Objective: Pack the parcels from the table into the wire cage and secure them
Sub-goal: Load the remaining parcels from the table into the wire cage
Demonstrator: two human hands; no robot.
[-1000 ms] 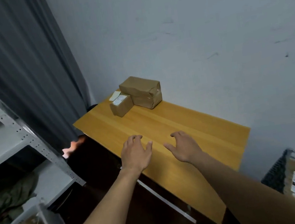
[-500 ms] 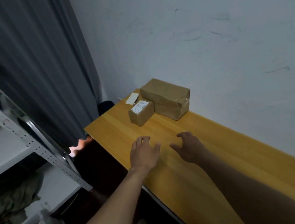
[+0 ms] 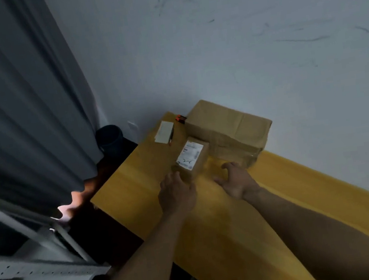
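Just left of the small brown cardboard box (image 3: 195, 162) on the yellow wooden surface (image 3: 136, 189), the left hand (image 3: 176, 193) spreads relaxed fingers (image 3: 175, 176) at its near corner, its white label (image 3: 189, 154) too blurred to read, while the right hand (image 3: 236, 180) curves empty fingers (image 3: 227, 166) just right of it.

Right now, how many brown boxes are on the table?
2. The small box, with a white label, sits in front; the big box is beside it, against the wall. More could hide behind the big one.
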